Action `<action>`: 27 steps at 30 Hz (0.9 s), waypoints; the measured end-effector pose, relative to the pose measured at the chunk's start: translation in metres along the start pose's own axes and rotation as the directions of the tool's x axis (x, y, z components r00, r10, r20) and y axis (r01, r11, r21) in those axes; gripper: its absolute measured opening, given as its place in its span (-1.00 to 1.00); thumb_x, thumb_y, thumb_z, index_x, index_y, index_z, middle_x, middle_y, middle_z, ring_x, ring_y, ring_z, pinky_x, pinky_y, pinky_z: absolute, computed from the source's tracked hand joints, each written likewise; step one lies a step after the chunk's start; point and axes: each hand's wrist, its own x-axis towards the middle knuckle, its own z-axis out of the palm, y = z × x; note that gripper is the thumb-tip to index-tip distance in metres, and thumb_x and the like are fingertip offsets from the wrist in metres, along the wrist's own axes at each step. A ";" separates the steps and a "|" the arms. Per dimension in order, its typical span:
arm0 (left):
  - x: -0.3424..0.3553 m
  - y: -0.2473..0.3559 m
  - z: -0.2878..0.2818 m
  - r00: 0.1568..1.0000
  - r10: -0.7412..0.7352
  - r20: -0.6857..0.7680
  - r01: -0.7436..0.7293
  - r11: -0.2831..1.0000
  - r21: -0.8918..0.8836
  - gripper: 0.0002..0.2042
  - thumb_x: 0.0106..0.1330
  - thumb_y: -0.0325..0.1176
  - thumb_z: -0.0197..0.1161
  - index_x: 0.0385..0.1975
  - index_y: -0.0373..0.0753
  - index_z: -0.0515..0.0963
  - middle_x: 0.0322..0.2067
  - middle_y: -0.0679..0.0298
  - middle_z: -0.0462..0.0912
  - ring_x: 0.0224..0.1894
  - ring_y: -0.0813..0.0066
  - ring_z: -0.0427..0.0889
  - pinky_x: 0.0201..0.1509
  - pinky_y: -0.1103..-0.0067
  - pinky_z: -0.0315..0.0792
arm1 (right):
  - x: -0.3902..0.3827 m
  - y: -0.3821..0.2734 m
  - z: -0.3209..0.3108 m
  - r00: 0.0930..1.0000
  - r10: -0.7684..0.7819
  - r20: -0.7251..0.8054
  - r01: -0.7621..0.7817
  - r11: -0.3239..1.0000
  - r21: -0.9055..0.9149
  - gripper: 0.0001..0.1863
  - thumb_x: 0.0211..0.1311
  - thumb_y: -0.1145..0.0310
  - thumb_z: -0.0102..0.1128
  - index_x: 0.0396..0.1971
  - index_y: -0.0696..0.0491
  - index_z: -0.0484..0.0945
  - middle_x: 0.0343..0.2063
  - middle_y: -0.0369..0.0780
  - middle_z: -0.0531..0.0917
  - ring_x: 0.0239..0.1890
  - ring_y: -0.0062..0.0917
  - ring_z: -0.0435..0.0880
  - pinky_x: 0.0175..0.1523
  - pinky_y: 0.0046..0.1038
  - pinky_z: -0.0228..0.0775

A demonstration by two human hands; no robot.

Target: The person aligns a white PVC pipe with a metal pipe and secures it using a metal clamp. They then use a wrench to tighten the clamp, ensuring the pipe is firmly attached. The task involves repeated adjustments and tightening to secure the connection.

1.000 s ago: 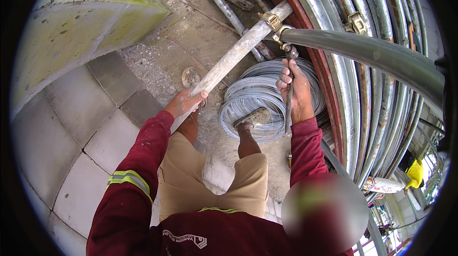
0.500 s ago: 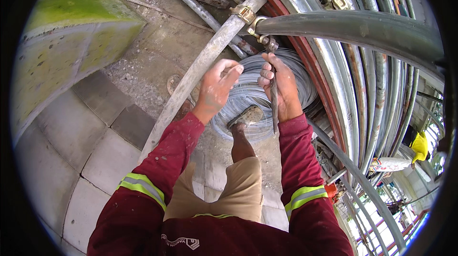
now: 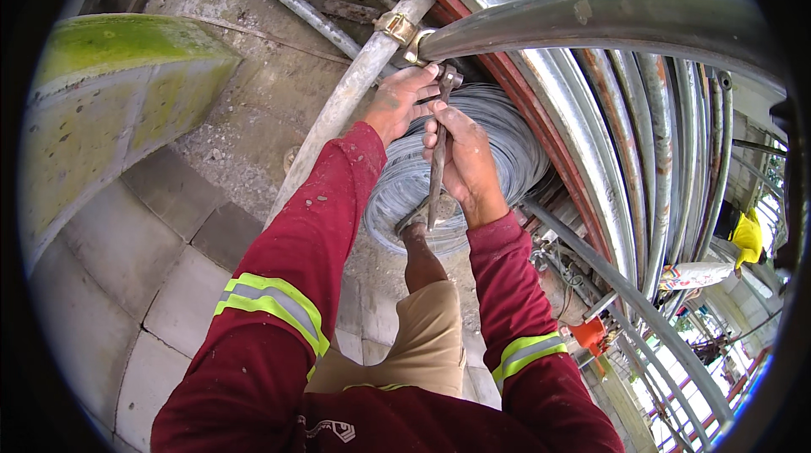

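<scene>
My right hand (image 3: 466, 153) is closed around the handle of a metal wrench (image 3: 437, 168). The wrench stands nearly upright in view, its handle pointing down toward me and its head up beside a scaffold clamp (image 3: 416, 46). My left hand (image 3: 399, 105) reaches up next to the wrench head, fingers stretched and apart, the tips near or touching it; exact contact is hard to make out. The clamp sits where a large grey curved pipe (image 3: 591, 18) meets a dusty slanting pipe (image 3: 338, 115); another coupler (image 3: 395, 27) wraps the slanting pipe.
A coil of grey wire (image 3: 498, 132) lies below my hands, my foot beside it. Many curved metal pipes (image 3: 583, 141) and a red beam (image 3: 507, 86) rise on the right. A mossy concrete block (image 3: 110, 98) stands left, above grey tiles (image 3: 194, 284). A person in yellow (image 3: 747, 238) is far right.
My left hand has moved up and right to beside the wrench head. My right hand has shifted left with the wrench. The view has moved slightly, shifting the pipes and clamp leftward.
</scene>
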 end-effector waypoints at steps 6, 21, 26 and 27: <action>-0.020 0.003 0.020 0.952 -0.303 -0.048 0.304 0.953 0.005 -0.49 0.47 0.07 0.36 0.01 -0.35 0.63 -0.30 0.26 0.68 -0.73 0.65 0.40 -0.77 0.58 0.25 | -0.001 0.005 -0.005 0.998 -0.063 0.030 0.065 0.997 -0.038 -0.75 0.58 0.19 0.20 -0.11 0.10 0.62 -0.38 -0.33 0.63 -0.41 -0.65 0.62 -0.32 -0.53 0.46; -0.039 0.009 0.054 0.978 -0.144 -0.151 0.171 0.969 0.181 -0.72 0.34 -0.10 0.39 -0.29 -0.21 0.63 -0.46 0.32 0.65 -0.40 0.49 0.68 -0.38 0.52 0.51 | 0.121 0.026 -0.066 0.829 -0.560 0.006 0.415 0.607 -0.677 -0.41 0.72 -0.15 -0.17 -0.18 0.13 0.56 -0.36 -0.28 0.51 -0.31 -0.55 0.38 -0.09 -0.38 0.32; -0.072 0.005 0.065 0.985 -0.161 -0.060 0.167 0.979 0.115 -0.75 0.40 -0.19 0.36 -0.39 -0.22 0.54 -0.54 0.30 0.58 -0.58 0.51 0.57 -0.47 0.52 0.48 | 0.128 0.031 -0.059 0.873 -0.468 -0.141 0.304 0.746 -0.592 -0.26 0.66 -0.21 -0.19 -0.24 0.24 0.65 -0.37 -0.07 0.66 -0.30 -0.28 0.51 -0.08 -0.18 0.37; -0.079 0.005 0.065 0.986 -0.161 -0.048 0.165 0.977 0.132 -0.75 0.41 -0.19 0.35 -0.39 -0.23 0.54 -0.55 0.30 0.57 -0.58 0.51 0.56 -0.47 0.53 0.47 | 0.130 0.030 -0.057 0.875 -0.461 -0.147 0.301 0.756 -0.581 -0.25 0.66 -0.21 -0.19 -0.26 0.24 0.66 -0.39 -0.08 0.65 -0.32 -0.30 0.51 -0.09 -0.18 0.37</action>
